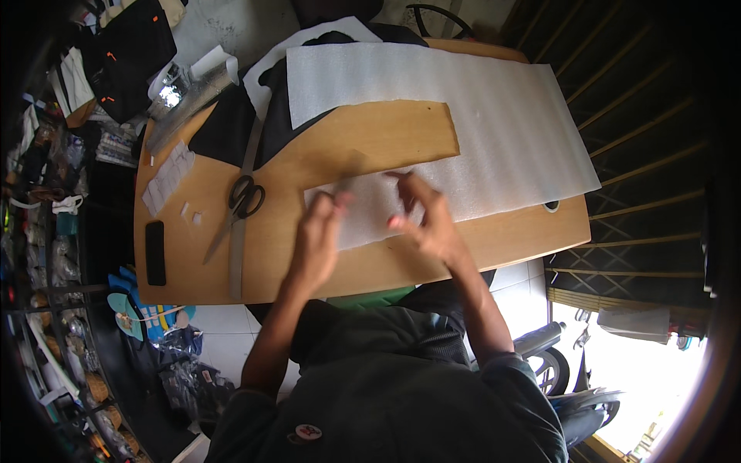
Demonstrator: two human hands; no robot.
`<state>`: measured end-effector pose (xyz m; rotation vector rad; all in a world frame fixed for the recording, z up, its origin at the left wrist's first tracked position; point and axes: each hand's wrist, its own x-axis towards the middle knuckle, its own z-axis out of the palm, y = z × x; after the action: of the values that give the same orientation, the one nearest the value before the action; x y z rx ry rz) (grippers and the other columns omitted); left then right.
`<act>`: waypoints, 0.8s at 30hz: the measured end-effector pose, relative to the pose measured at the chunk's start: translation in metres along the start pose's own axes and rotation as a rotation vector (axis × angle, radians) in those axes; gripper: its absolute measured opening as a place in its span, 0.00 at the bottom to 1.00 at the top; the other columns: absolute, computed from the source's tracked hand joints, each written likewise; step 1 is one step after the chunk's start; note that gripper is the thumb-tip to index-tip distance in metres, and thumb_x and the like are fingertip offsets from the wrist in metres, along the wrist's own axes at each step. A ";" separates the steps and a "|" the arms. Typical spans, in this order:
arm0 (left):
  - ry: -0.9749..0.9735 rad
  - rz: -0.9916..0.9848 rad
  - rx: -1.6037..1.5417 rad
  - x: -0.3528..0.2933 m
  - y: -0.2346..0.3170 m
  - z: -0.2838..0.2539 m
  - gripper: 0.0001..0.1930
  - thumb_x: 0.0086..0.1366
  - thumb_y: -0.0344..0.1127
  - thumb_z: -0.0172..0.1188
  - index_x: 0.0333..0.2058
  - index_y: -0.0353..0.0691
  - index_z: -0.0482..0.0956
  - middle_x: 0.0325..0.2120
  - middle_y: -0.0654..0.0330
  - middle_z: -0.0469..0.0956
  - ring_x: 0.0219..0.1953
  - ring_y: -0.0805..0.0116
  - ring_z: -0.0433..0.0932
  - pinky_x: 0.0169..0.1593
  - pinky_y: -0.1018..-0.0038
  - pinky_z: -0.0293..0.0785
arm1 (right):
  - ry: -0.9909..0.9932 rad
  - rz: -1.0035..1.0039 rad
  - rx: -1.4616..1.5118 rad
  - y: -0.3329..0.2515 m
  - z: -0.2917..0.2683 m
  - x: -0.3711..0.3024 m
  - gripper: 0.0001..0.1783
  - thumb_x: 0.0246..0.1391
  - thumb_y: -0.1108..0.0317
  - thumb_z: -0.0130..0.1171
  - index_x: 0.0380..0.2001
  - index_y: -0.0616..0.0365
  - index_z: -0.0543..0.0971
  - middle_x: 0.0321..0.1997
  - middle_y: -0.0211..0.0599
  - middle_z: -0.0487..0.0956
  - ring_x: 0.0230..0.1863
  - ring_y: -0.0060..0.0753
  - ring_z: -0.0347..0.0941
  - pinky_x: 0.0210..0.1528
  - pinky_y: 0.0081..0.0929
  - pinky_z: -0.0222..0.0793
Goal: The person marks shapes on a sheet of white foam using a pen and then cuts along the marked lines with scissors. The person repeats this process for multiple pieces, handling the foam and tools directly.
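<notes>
A large white foam sheet (509,123) with a deep cut-out lies over the wooden table (370,131). Its near strip reaches under both my hands. My left hand (320,231) hovers by the strip's left end, fingers curled and smeared by motion. A faint dark blur shows just beyond its fingertips; whether it is a held thing or a shadow I cannot make out. Above the strip, my right hand (427,218) has thumb and fingers apart, with nothing visible in it. Black-handled scissors (245,197) rest to the left, partly over a long metal ruler (237,258).
Black fabric (224,127) and a white cut piece (328,31) lie at the far left. Nearer are a crumpled white strip (168,177), small white scraps (197,218) and a black phone (155,253). A crowded shelf (58,309) stands left; a folding metal gate (633,147) is right.
</notes>
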<state>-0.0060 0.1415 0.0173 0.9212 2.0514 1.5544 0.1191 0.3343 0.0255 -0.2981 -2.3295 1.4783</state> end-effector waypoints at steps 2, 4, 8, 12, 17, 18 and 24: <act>-0.079 0.183 0.111 -0.028 0.008 0.032 0.09 0.71 0.30 0.56 0.47 0.33 0.75 0.37 0.51 0.75 0.36 0.56 0.76 0.39 0.64 0.71 | -0.082 0.036 0.187 -0.007 0.028 -0.022 0.29 0.62 0.45 0.59 0.50 0.62 0.80 0.29 0.40 0.76 0.32 0.38 0.71 0.38 0.37 0.71; -0.128 0.245 0.238 -0.039 0.012 0.034 0.09 0.69 0.30 0.60 0.46 0.33 0.76 0.37 0.48 0.76 0.35 0.54 0.76 0.34 0.66 0.73 | -0.040 0.186 0.367 -0.002 0.040 -0.037 0.27 0.71 0.49 0.47 0.48 0.65 0.80 0.27 0.33 0.75 0.29 0.29 0.69 0.32 0.28 0.65; -0.155 0.183 0.161 -0.047 0.011 0.025 0.07 0.68 0.28 0.61 0.42 0.33 0.77 0.29 0.52 0.76 0.27 0.56 0.76 0.31 0.66 0.70 | 0.058 0.318 0.674 -0.008 0.031 -0.052 0.32 0.74 0.47 0.41 0.37 0.68 0.80 0.26 0.36 0.76 0.23 0.20 0.68 0.20 0.16 0.59; -0.203 0.220 0.194 -0.051 0.017 0.021 0.05 0.69 0.28 0.59 0.39 0.33 0.76 0.27 0.51 0.76 0.25 0.55 0.75 0.30 0.64 0.69 | -0.020 0.365 0.623 -0.017 0.031 -0.054 0.24 0.72 0.56 0.48 0.30 0.66 0.77 0.24 0.39 0.77 0.18 0.21 0.68 0.16 0.19 0.59; -0.341 0.183 0.189 -0.064 0.034 -0.002 0.05 0.70 0.29 0.58 0.36 0.32 0.76 0.23 0.51 0.76 0.23 0.53 0.75 0.29 0.64 0.70 | -0.205 0.147 0.511 -0.034 0.014 -0.060 0.20 0.71 0.59 0.51 0.29 0.61 0.79 0.17 0.32 0.77 0.13 0.19 0.65 0.17 0.20 0.59; -0.367 0.190 0.149 -0.068 0.038 -0.005 0.06 0.70 0.30 0.58 0.36 0.32 0.76 0.22 0.52 0.76 0.22 0.54 0.76 0.29 0.64 0.70 | -0.230 0.076 0.492 -0.038 0.012 -0.063 0.19 0.71 0.60 0.51 0.29 0.61 0.79 0.17 0.33 0.77 0.14 0.19 0.66 0.17 0.21 0.60; -0.299 -0.281 0.053 -0.072 0.001 -0.073 0.14 0.76 0.38 0.48 0.34 0.32 0.72 0.20 0.56 0.74 0.21 0.66 0.72 0.28 0.68 0.68 | 0.222 -0.255 0.826 -0.032 -0.041 -0.065 0.24 0.71 0.55 0.46 0.26 0.64 0.72 0.19 0.45 0.73 0.09 0.28 0.61 0.11 0.26 0.56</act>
<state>-0.0043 0.0406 0.0354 0.7892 1.9176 1.1469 0.1960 0.3304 0.0573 0.0593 -1.3640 1.9811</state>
